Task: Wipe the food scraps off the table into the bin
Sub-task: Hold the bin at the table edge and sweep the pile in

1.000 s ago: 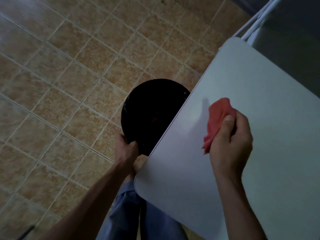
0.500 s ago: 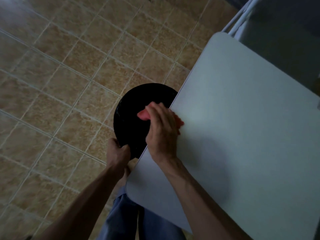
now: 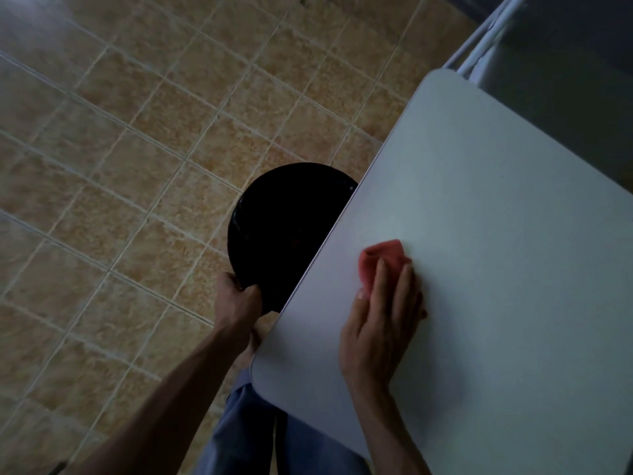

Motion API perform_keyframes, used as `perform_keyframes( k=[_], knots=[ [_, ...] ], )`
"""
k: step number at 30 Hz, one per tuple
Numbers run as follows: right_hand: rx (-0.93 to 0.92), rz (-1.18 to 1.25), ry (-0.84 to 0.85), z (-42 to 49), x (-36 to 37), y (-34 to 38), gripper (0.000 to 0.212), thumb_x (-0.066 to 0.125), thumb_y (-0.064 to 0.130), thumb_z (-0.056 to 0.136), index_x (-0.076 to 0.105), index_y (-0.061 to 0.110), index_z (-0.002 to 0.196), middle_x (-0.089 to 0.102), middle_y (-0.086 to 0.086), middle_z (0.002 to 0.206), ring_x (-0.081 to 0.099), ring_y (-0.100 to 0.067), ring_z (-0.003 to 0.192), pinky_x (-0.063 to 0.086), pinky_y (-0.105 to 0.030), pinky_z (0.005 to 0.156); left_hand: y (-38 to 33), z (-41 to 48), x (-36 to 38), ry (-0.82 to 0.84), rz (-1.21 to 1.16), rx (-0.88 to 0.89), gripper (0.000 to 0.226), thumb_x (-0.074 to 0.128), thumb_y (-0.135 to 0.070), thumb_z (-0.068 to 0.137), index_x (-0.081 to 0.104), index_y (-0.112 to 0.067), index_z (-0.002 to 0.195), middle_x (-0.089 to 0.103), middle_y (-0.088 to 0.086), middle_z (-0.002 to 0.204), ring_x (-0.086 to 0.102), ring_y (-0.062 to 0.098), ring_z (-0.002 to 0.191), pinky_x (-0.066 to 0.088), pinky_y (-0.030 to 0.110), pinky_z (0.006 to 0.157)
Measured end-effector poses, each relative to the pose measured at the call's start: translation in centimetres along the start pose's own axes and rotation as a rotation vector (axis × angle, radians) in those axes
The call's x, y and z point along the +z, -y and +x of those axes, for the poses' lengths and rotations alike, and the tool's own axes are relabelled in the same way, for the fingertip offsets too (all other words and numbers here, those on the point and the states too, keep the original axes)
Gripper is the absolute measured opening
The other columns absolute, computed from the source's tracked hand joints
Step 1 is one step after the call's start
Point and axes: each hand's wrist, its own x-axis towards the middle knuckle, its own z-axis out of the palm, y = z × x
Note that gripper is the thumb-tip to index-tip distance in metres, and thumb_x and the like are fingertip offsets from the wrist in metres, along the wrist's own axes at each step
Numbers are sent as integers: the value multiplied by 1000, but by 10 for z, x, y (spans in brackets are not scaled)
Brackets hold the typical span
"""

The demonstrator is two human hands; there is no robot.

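A round black bin [image 3: 281, 231] is held beside the white table's left edge [image 3: 329, 241], partly tucked under it. My left hand [image 3: 236, 299] grips the bin's near rim. A crumpled pink cloth [image 3: 382, 260] lies on the table a short way in from that edge. My right hand [image 3: 380, 320] presses it down with fingers laid flat over its near part. No scraps show on the dim tabletop, and the bin's inside is too dark to read.
Tan floor tiles [image 3: 137, 166] spread to the left of the table. White metal tubing [image 3: 479, 46] and a dark surface stand past the table's far corner. My blue trouser legs [image 3: 260, 437] are below the near corner.
My right hand was over the bin's rim with the cloth half a second ago; it has drawn back right onto the tabletop. The left hand still holds the bin.
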Motion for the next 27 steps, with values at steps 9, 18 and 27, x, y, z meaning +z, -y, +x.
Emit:
perform_keyframes(
  k=[9,18,27],
  knots=[
    [-554,-35,151,74,17,13,46,48,34,105,48,26,151,41,-11,160,38,-36,148,31,-51,120,-1,-2,1,-6,-38,-10,25,61,-3,92,43,-21,90,58,22,113,68,38,99,61,50,78],
    [-704,43,242,86,26,32,45,49,22,104,50,17,149,41,-10,160,33,-35,151,29,-54,120,0,-6,10,-34,64,23,22,60,-5,92,44,-6,108,58,23,104,56,22,72,41,18,35],
    [-625,22,171,105,19,5,47,39,26,107,46,15,151,41,-13,160,36,-36,149,33,-53,118,-6,-3,7,-6,66,3,19,61,-8,90,46,-14,101,63,22,107,68,36,93,56,39,60]
  ],
)
